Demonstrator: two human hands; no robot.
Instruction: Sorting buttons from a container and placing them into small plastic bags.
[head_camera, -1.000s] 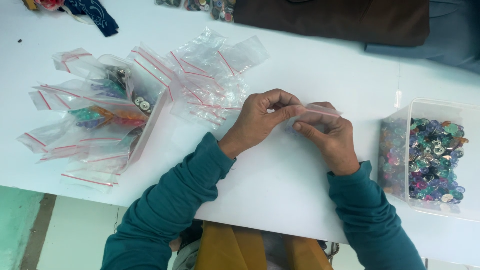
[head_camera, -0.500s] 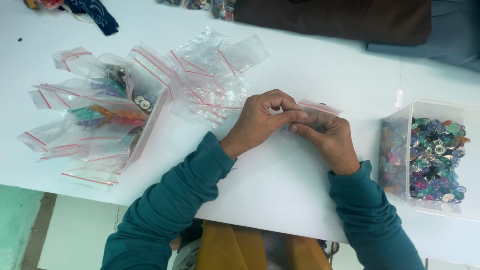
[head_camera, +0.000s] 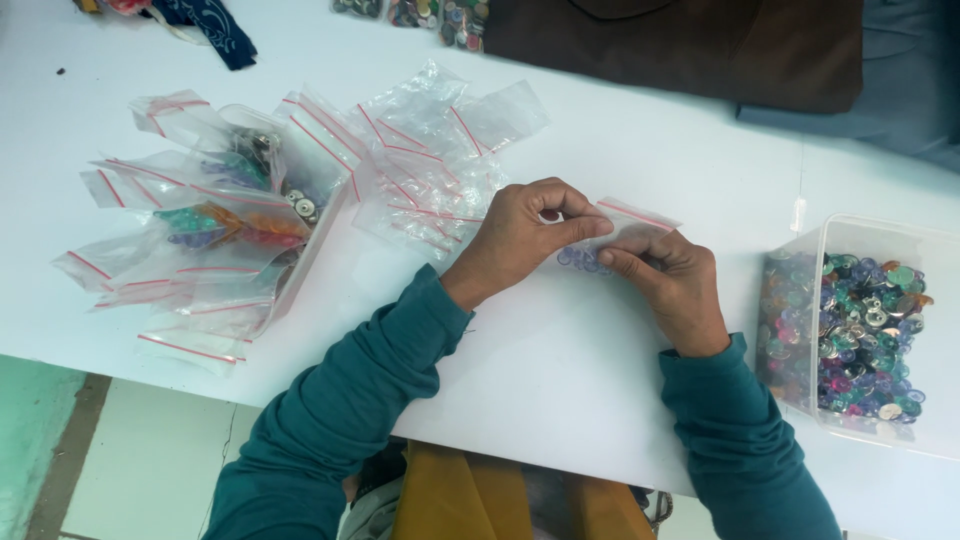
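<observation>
I see both hands meeting over the white table (head_camera: 600, 400), near its middle. The left hand (head_camera: 515, 240) and the right hand (head_camera: 670, 280) are each pinched closed on the same small clear bag (head_camera: 625, 225) with a red strip along its top, held between thumb and fingertips just above the tabletop. A few blue buttons (head_camera: 580, 260) show through the plastic at the bag's lower end, between the two hands. To the right, well apart from the hands, stands a clear plastic box (head_camera: 850, 235) filled with mixed coloured buttons. To the left lies a loose heap of bags (head_camera: 420, 160) of the same kind, some flat, some holding coloured pieces. Both sleeves are teal.
</observation>
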